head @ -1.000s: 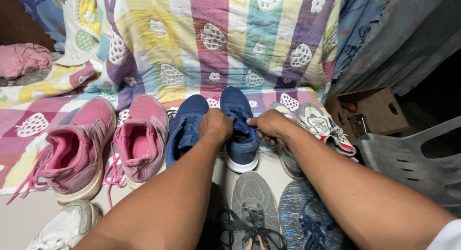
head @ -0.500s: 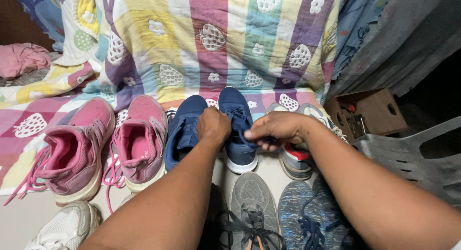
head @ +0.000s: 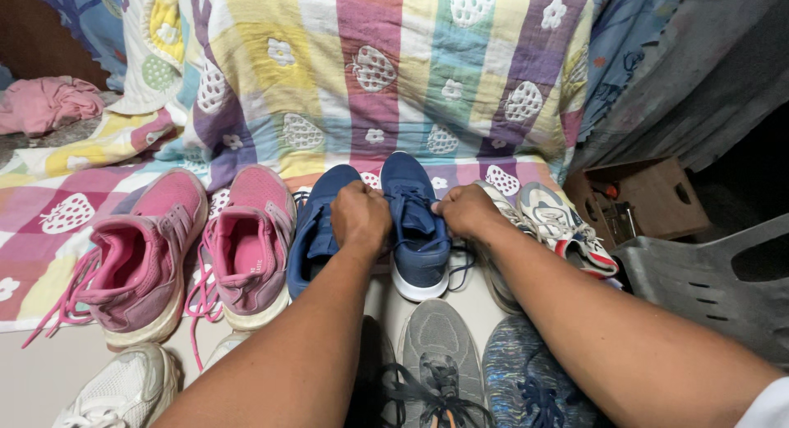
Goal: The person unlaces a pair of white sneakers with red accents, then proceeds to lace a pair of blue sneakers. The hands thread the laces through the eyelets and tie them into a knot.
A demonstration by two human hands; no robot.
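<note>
Two navy blue sneakers stand side by side on the floor, toes toward the quilt. My left hand [head: 359, 217] is closed over the tongue and laces of the right navy sneaker [head: 417, 231], beside the left navy sneaker [head: 319, 223]. My right hand [head: 463, 209] pinches that shoe's blue lace at its right side, and a loop of lace hangs down by the sole. Both forearms reach in from the bottom of the view.
A pair of pink sneakers [head: 197, 247] stands at the left, a white one [head: 119, 391] below. A grey sneaker [head: 440, 354], a speckled blue sneaker [head: 526, 379] and white-red sneakers [head: 559, 227] lie near. A striped quilt [head: 370, 75], cardboard box [head: 645, 200] and grey plastic chair [head: 699, 280] surround them.
My right hand, which had pulled the lace out to the right, has come back against the navy sneaker's side. The left hand stays on the tongue. The view shifted slightly.
</note>
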